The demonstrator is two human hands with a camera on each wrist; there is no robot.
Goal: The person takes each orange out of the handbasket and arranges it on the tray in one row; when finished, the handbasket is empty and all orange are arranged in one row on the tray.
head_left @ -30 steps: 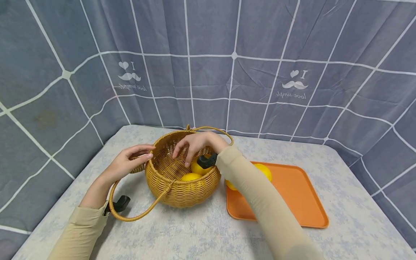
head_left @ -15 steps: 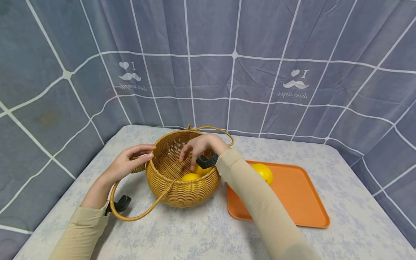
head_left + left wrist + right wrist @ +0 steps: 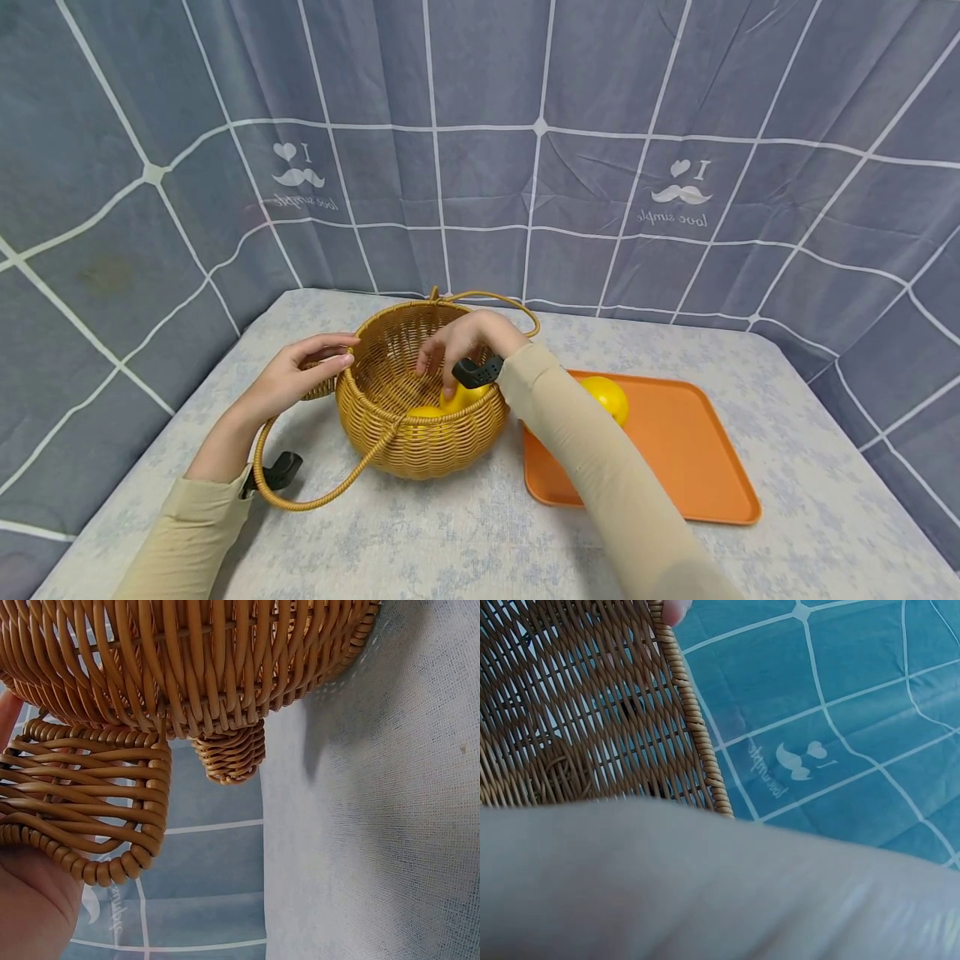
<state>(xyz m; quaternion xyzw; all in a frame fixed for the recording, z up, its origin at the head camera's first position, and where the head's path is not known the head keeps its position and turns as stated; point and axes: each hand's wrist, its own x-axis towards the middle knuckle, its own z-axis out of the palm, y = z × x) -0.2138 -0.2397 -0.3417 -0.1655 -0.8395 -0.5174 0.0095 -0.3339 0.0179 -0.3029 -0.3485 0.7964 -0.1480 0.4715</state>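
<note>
At the left, the left hand [image 3: 296, 379] rests at the rim of the round, woven, honey-brown wicker basket [image 3: 390, 442], its fingers curled around the woven side handle [image 3: 90, 817] where that joins the rim; the left wrist view shows the palm pressed under this flat plaited piece. A long, thin, coiled wicker loop handle [image 3: 300, 500] hangs down from the basket's left side and lies on the pale grey-blue mottled tablecloth [image 3: 450, 542] in front of the forearm. A small black clip-like device [image 3: 279, 468] sits at the left wrist, next to the beige sleeve [image 3: 187, 533].

The basket stands upright on the table, left of centre. Inside it lie two smooth yellow round fruits [image 3: 450, 400], side by side against the near right wall. The right hand [image 3: 465, 337] reaches down over the basket's far rim, its fingers loosely spread and pointing downwards into the hollow, just above the fruits; it seems to grasp nothing, though the fingertips are partly hidden behind the rim, so contact with the fruit cannot be told. The right wrist view gives only the basket's inner weave and a blurred sleeve.

Just to the right of the basket lies a flat rectangular orange plastic tray [image 3: 675, 467], with a third yellow fruit [image 3: 606, 398] on its near left corner, partly hidden behind the right forearm. A grey-blue cloth backdrop with white grid lines [image 3: 600, 167] surrounds the table.
</note>
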